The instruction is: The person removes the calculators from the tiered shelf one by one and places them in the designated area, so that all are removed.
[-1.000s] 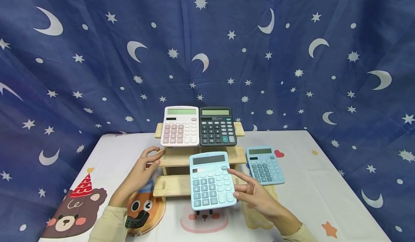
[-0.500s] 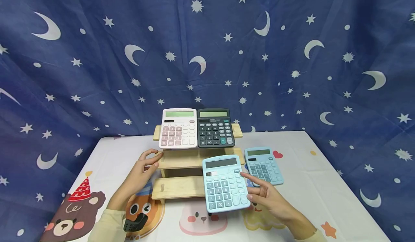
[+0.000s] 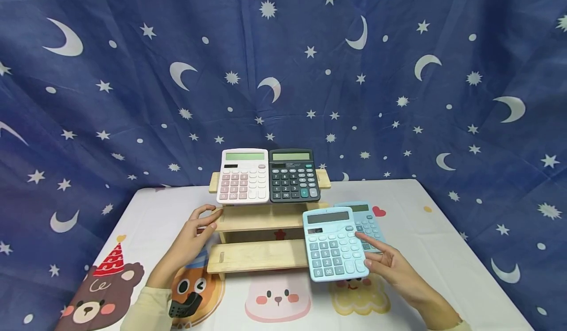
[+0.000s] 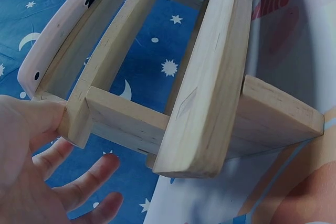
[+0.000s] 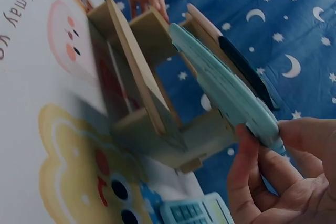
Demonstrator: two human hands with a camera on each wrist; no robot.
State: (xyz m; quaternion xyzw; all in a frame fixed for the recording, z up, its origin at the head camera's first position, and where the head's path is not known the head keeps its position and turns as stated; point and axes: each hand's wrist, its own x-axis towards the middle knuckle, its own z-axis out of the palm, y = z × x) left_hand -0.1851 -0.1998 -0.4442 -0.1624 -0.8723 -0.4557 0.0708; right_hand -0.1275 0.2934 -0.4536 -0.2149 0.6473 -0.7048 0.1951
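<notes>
A light-blue calculator [image 3: 330, 246] is gripped along its right edge by my right hand [image 3: 395, 272], in front of the right end of a wooden tiered rack [image 3: 261, 256]. The right wrist view shows this calculator [image 5: 226, 85] edge-on, between thumb and fingers. My left hand [image 3: 188, 245] holds the left end of the rack's middle shelf. In the left wrist view its upper digit meets the board end, while other fingers spread below. A second light-blue calculator [image 3: 374, 225] lies on the table to the right, partly hidden behind the held one.
On the rack's top tier, a white calculator [image 3: 244, 176] with pink keys leans beside a black calculator [image 3: 294, 176]. A cartoon-printed white cloth [image 3: 443, 252] covers the table. Behind hangs a blue curtain [image 3: 310, 99] with moons and stars.
My right hand has carried the light-blue calculator rightward, away from the front of the rack's middle, so it overlaps the second one. My left hand stays at the shelf end; the view shifts slightly.
</notes>
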